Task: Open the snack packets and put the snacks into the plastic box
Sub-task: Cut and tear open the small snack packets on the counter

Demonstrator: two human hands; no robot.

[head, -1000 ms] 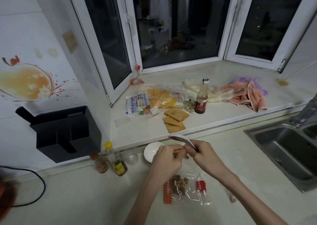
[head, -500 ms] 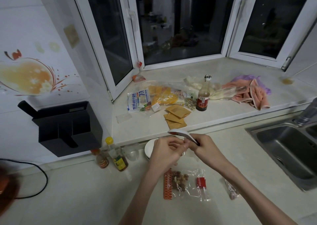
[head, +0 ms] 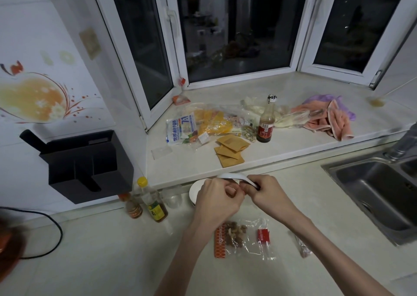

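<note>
My left hand (head: pixel 216 202) and my right hand (head: pixel 268 194) meet fingertip to fingertip above the counter. My right hand grips a white spoon (head: pixel 232 176) whose bowl sticks out to the left over my left fingers. Thumb and fingers of my left hand pinch something small between the two hands; what it is stays hidden. A clear snack packet (head: pixel 243 238) with brown pieces and an orange edge lies flat on the counter just below my hands. A white bowl (head: pixel 195 190) stands behind my left hand. A small clear container (head: pixel 173 199) stands to the bowl's left.
Two sauce bottles (head: pixel 153 205) stand left of the bowl, under a black wall holder (head: pixel 85 164). The sill holds bags (head: pixel 203 124), brown sachets (head: pixel 230 149), a dark bottle (head: pixel 266 124) and pink cloths (head: pixel 329 119). A steel sink (head: pixel 379 189) lies right. Another small packet (head: pixel 302 246) lies near my right forearm.
My hands stay together at the spoon and have hardly moved; the fingers have shifted slightly. The packet on the counter has not moved.
</note>
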